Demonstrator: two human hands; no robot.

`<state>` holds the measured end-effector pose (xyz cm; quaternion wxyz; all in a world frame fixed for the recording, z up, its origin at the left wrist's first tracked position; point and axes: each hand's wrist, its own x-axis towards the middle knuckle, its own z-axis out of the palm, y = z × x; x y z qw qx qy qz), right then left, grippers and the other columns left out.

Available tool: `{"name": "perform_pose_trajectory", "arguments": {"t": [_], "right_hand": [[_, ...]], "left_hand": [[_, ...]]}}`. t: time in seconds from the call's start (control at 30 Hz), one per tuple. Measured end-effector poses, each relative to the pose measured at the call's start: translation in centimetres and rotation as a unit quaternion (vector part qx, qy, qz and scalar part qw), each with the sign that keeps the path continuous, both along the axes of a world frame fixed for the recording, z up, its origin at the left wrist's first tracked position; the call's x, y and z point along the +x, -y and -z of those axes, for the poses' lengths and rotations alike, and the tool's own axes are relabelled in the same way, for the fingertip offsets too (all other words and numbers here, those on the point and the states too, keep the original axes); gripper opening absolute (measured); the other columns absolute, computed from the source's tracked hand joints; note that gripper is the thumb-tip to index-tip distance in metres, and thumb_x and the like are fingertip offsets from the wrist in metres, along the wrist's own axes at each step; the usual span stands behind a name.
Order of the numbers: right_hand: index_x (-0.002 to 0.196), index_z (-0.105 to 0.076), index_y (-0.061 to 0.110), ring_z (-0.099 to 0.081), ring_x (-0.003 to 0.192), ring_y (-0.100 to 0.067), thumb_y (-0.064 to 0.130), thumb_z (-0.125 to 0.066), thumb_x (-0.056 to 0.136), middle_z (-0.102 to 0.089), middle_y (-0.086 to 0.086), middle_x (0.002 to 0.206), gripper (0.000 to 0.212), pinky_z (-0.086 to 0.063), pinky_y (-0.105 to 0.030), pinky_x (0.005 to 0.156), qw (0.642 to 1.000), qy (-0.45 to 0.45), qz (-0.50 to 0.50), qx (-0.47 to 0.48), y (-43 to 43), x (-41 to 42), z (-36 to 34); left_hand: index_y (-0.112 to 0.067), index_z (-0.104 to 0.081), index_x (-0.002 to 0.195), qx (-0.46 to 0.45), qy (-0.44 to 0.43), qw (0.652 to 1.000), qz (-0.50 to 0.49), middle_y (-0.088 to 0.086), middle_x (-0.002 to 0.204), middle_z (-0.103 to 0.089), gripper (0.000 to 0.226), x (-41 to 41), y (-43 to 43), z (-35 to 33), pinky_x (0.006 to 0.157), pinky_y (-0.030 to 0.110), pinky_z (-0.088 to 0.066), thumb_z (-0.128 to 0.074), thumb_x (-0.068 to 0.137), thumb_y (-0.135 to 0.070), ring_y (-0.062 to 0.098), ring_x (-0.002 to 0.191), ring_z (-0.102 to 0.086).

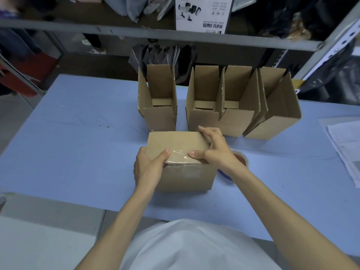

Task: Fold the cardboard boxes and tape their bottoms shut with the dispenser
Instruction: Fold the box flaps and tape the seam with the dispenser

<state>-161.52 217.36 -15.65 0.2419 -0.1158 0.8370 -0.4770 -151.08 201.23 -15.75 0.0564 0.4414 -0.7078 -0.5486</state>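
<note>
Step in hand: sealing. The box [187, 177] stands on the desk [81, 133] with its bottom turned up, between your two hands. A strip of clear tape [178, 152] already runs across the closed flaps and down the near face.

Left hand [148, 168]: gripping the near left corner of the box, thumb on top, fingers wrapped down the side. Right hand [216, 149]: lying open on top, fingers spread toward the far edge, thumb pressing the tape flat.

The dispenser [241, 158] lies just under your right wrist, mostly hidden.

Next move, as a judgement: rub the tape down to its ends, then turn the box over and set it with the others. This needs both hands and a firm hold.

Containers: four open boxes [159, 118] stand in a row just beyond your fingertips, mouths up. Nothing shows inside the left three except the folded bottom flaps. You cannot see the floor of the right-hand one.

Papers [342, 145] lie well to the right of your right hand.
</note>
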Motion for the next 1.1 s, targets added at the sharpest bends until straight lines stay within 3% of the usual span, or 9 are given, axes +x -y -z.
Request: {"name": "perform_pose_trajectory", "arguments": {"t": [0.13,0.23,0.33,0.43,0.5,0.57,0.7,0.93,1.1], "right_hand": [[0.144,-0.036,0.021,-0.029,0.124,-0.011,0.044,-0.09,0.056,-0.03,0.009,0.136,0.106,-0.029,-0.026,0.101,1.0,-0.02,-0.011,0.021,-0.1,0.4,0.0],[0.146,-0.035,0.017,-0.026,0.129,-0.016,0.03,-0.089,0.063,-0.024,0.004,0.143,0.1,-0.026,-0.024,0.103,1.0,-0.001,-0.022,0.014,0.2,0.1,-0.1],[0.142,-0.043,0.02,-0.026,0.134,-0.02,0.022,-0.084,0.07,-0.026,0.003,0.145,0.083,-0.027,-0.026,0.104,1.0,0.014,-0.007,-0.016,0.1,-0.6,-0.4],[0.125,-0.063,0.029,-0.022,0.137,-0.019,0.032,-0.081,0.074,-0.037,0.004,0.144,0.055,-0.021,-0.03,0.105,0.987,-0.16,-0.01,0.006,0.0,-0.1,-0.6],[0.109,-0.073,0.024,-0.035,0.132,-0.02,0.035,-0.079,0.076,-0.053,0.002,0.132,0.036,-0.03,-0.035,0.107,0.953,-0.3,-0.051,0.003,0.2,0.5,-0.3],[0.096,-0.076,0.016,-0.057,0.108,-0.018,0.035,-0.078,0.076,-0.066,0.002,0.11,0.028,-0.051,-0.037,0.085,0.926,-0.369,-0.083,-0.006,0.5,1.4,0.2],[0.084,-0.075,0.009,-0.067,0.081,-0.023,0.024,-0.076,0.079,-0.072,-0.001,0.087,0.016,-0.054,-0.035,0.055,0.883,-0.461,-0.085,0.007,1.1,2.0,1.4],[0.1,-0.076,0.013,-0.065,0.101,-0.017,-0.005,-0.069,0.078,-0.072,0.003,0.101,0.029,-0.054,-0.041,0.08,0.93,-0.358,-0.082,-0.016,0.6,0.8,1.4],[0.115,-0.069,0.009,-0.062,0.112,-0.021,0.022,-0.075,0.083,-0.068,-0.004,0.119,0.036,-0.048,-0.038,0.097,0.895,-0.427,-0.13,-0.014,0.1,0.0,2.6]], "left_hand": [[-0.024,-0.055,0.094,-0.023,0.014,1.0,0.011,-0.006,0.097,-0.068,0.044,-0.9,0.3,0.0,0.088,0.045,-0.05,-0.071,0.067,-0.055,0.025,0.094,-0.064],[-0.025,-0.043,0.117,-0.044,0.018,0.999,0.023,0.001,0.117,-0.061,0.06,-1.0,0.5,0.6,0.09,0.039,-0.047,-0.074,0.073,-0.052,0.019,0.099,-0.058],[-0.03,-0.048,0.128,-0.242,-0.097,0.961,0.098,-0.002,0.126,-0.041,0.06,-0.3,0.3,0.4,0.092,0.023,-0.035,-0.074,0.077,-0.047,0.012,0.11,-0.035],[-0.026,-0.071,0.102,-0.351,-0.175,0.878,0.274,-0.008,0.108,-0.06,0.027,-0.3,0.4,0.2,0.085,0.031,-0.048,-0.073,0.079,-0.039,0.018,0.103,-0.05],[-0.024,-0.074,0.093,-0.351,-0.181,0.876,0.278,-0.01,0.095,-0.065,0.015,-0.5,0.4,0.3,0.071,0.038,-0.05,-0.076,0.079,-0.029,0.018,0.09,-0.058],[-0.022,-0.075,0.088,-0.347,-0.18,0.887,0.246,-0.01,0.089,-0.066,0.01,-0.8,0.3,0.4,0.067,0.038,-0.049,-0.077,0.078,-0.026,0.018,0.085,-0.06],[-0.017,-0.07,0.075,-0.441,-0.18,0.847,0.237,-0.007,0.074,-0.063,0.01,-1.6,0.2,1.2,0.058,0.028,-0.039,-0.077,0.079,-0.024,0.02,0.07,-0.054],[-0.019,-0.069,0.074,-0.415,-0.187,0.86,0.232,-0.012,0.075,-0.064,0.008,-2.8,0.7,1.0,0.056,0.026,-0.038,-0.077,0.076,-0.016,0.014,0.072,-0.053],[-0.02,-0.073,0.091,-0.341,-0.193,0.873,0.29,-0.008,0.088,-0.064,0.019,-2.8,2.4,1.2,0.071,0.028,-0.047,-0.078,0.076,-0.03,0.016,0.086,-0.058]]}}
